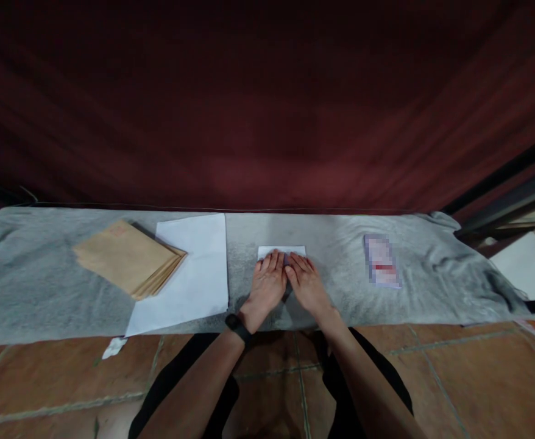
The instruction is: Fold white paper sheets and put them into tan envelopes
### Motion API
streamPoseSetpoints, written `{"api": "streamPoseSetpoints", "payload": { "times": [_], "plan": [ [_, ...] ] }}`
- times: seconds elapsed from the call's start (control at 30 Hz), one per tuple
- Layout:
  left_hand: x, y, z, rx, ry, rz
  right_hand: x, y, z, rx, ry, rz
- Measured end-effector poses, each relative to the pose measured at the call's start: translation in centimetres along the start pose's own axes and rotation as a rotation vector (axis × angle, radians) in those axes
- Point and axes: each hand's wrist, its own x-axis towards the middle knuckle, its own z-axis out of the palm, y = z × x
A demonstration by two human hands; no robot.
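My left hand [268,284] and my right hand [308,285] lie side by side with their fingers flat on a small piece of white paper [280,249], which looks folded. Between the fingertips a bit of something purple [286,259] shows; most of it is covered, so its kind is hidden. Only the far edge of the paper is visible past my fingers. Off to the right lies a blurred-out pinkish-purple bundle [381,253] with a red band, apart from both hands.
A fanned stack of brown envelopes [124,256] rests partly on large white sheets [201,268] at the left. Grey cloth [336,244] covers the narrow table. Behind it hangs a dark red curtain [258,134]. A crumpled white tissue [114,347] lies below the front edge.
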Motion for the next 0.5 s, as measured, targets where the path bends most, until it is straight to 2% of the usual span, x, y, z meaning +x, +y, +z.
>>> {"api": "streamPoseSetpoints", "payload": {
  "times": [0.3,0.5],
  "plan": [
    [0.7,-0.3,1.8,0.012,-0.006,-0.009,0.9,-0.3,1.9,-0.106,0.017,0.074],
    [0.6,-1.3,2.1,0.005,0.056,-0.081,0.5,1.1,2.0,-0.17,0.121,0.141]
  ]
}}
